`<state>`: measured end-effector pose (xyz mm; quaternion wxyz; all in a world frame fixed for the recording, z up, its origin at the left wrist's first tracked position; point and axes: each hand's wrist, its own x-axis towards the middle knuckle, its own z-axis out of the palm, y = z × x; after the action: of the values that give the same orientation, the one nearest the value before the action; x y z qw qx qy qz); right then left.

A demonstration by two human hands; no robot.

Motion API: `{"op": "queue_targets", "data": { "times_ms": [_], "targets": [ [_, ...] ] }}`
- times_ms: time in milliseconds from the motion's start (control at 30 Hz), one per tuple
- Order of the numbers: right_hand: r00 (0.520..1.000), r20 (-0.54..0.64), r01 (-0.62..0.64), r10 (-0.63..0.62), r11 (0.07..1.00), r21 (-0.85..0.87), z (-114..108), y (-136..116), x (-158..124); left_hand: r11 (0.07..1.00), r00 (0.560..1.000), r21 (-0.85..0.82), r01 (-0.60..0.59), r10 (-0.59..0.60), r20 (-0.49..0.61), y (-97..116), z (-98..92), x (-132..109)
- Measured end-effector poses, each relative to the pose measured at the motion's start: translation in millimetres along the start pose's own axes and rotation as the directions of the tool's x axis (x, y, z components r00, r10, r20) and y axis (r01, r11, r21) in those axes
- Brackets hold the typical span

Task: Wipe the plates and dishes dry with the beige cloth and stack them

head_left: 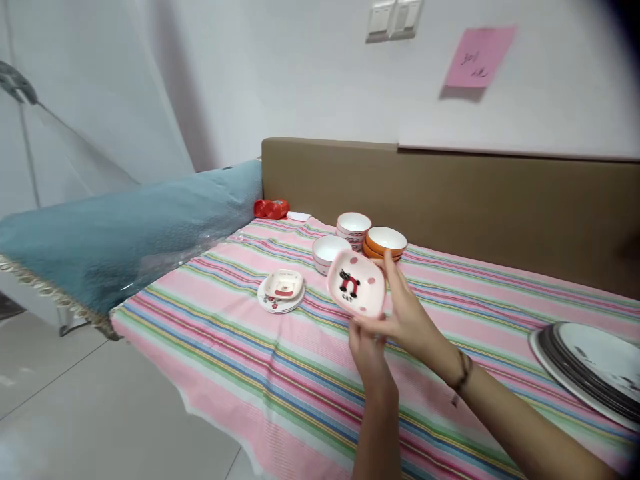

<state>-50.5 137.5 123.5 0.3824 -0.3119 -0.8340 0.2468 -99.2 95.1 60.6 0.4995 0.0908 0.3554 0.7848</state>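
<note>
A small pink square dish (pixel 367 275) with a black and red cat drawing is held up, tilted so its inside faces me. My right hand (pixel 395 303) grips its right side, thumb at the lower edge and fingers at the upper right. Below it, my left hand (pixel 367 343) holds the dish's bottom edge; part of its fingers is hidden. Left of the hands, a cream square dish (pixel 284 285) sits on small round plates (pixel 267 304). Behind the held dish stand white bowls (pixel 331 248), more stacked bowls (pixel 354 223) and orange bowls (pixel 386 239).
A pink striped cloth (pixel 225 360) covers the surface. Several large plates (pixel 595 360) are stacked at the right. A red packet (pixel 271 209) lies in the far corner. Behind runs a brown headboard (pixel 450 187); a blue cover (pixel 125 220) drapes the left side.
</note>
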Motion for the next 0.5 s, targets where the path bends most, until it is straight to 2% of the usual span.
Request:
{"op": "queue_targets", "data": {
  "times_ms": [67, 100, 167, 233, 300, 367, 400, 467, 500],
  "targets": [
    [0.997, -0.005, -0.073, 0.073, 0.997, 0.007, -26.4, 6.1, -44.9, 0.971, 0.986, -0.19, 0.142, -0.12, 0.118, -4.1, 10.7, -9.4],
    [0.992, -0.012, -0.129, 0.129, 0.991, -0.033, -36.1, 10.8, -65.7, 0.939, 0.96, -0.232, 0.255, -0.217, 0.176, -7.6, 15.1, -14.4],
    [0.974, 0.005, -0.225, 0.228, 0.966, -0.13, -50.7, 20.8, -100.7, 0.85, 0.876, -0.239, 0.47, -0.414, 0.249, -17.8, 22.7, -24.9],
    [0.964, 0.007, -0.259, 0.266, 0.946, -0.195, -65.0, 29.2, -125.2, 0.786, 0.81, -0.22, 0.577, -0.518, 0.274, -30.4, 30.6, -35.5],
    [0.971, -0.043, -0.237, 0.234, 0.933, -0.269, -86.1, 36.5, -143.1, 0.783, 0.802, -0.205, 0.587, -0.529, 0.276, -43.0, 39.3, -45.0],
    [0.968, -0.16, -0.239, 0.192, 0.9, -0.364, -118.0, 47.3, -163.1, 0.796, 0.817, -0.203, 0.57, -0.52, 0.251, -53.9, 48.1, -52.1],
    [0.952, -0.241, -0.276, 0.189, 0.87, -0.408, -137.6, 55.8, -176.7, 0.8, 0.825, -0.213, 0.561, -0.517, 0.23, -58.8, 52.0, -54.4],
    [0.878, -0.401, -0.429, 0.259, 0.797, -0.425, -180.1, 79.2, -213.7, 0.795, 0.832, -0.246, 0.555, -0.522, 0.188, -68.5, 58.7, -56.7],
    [0.813, -0.482, -0.541, 0.326, 0.729, -0.419, -201.1, 93.0, -236.5, 0.794, 0.834, -0.255, 0.551, -0.525, 0.169, -73.4, 61.6, -57.1]
  ]
}}
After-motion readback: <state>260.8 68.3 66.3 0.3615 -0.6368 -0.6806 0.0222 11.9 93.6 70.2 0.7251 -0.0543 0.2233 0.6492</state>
